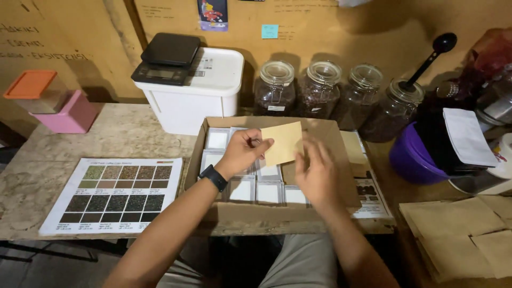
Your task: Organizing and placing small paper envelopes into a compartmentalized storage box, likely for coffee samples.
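Small tan paper envelope [284, 143] at centre frame, held above the open cardboard box [325, 130]. Left hand [242, 151] pinches its left edge, fingers closed on the paper. Right hand [316, 173] sits at the lower right corner, fingers loosely curled; whether it actually grips cannot be told.

Box holds rows of small white-lidded cases [241, 189].

Risks, judged: a one-sided pinch could let the envelope twist or slip down among the cases. Box overhangs the tabletop [122, 133] near edge; forearm pressure might tip it. Glass jars [320, 90] stand just behind, upper centre; a backward nudge of the box could knock them.
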